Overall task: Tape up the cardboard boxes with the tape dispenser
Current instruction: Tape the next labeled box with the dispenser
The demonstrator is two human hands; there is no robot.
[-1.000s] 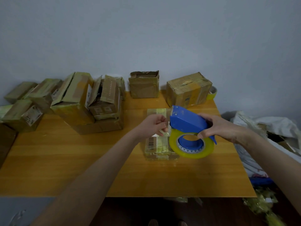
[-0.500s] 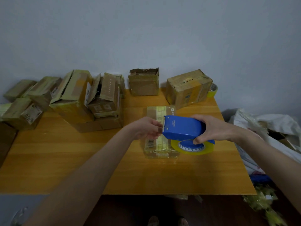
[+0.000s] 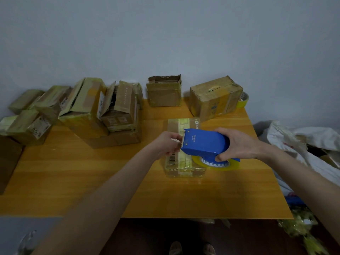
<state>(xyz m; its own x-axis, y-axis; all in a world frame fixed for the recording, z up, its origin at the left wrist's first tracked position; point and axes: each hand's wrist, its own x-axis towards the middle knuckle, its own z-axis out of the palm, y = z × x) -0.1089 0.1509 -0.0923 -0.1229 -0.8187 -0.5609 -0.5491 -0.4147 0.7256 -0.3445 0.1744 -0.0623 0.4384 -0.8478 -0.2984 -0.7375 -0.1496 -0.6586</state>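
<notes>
Your right hand (image 3: 237, 144) gripped the blue tape dispenser (image 3: 204, 144) from the rear, fingers wrapped under its body and thumb over the top. You held it level above the small cardboard box (image 3: 181, 126) in the middle of the wooden table (image 3: 73, 172). The yellowish tape roll (image 3: 231, 167) hung on the dispenser's underside, low over the tabletop just past the box's right edge.

Your left hand (image 3: 168, 145) was at the toothed front of the dispenser with its fingers curled. They pinched a pale tape end (image 3: 174, 140) right at the cutter, though the clear tape itself was hard to make out. That hand hovered above the left half of the box, over its barcode label (image 3: 172, 159).

The box lay flat, its top already banded lengthwise with yellowish tape, its near end toward you.

Further back stood an open-topped box (image 3: 164, 92) and, to its right, a taped box (image 3: 215, 98) with a spare roll (image 3: 244, 100) showing behind its corner. A heap of boxes (image 3: 86, 111) — some with flaps raised — filled the table's left rear. White bags (image 3: 303, 140) lay off the table's right side.
</notes>
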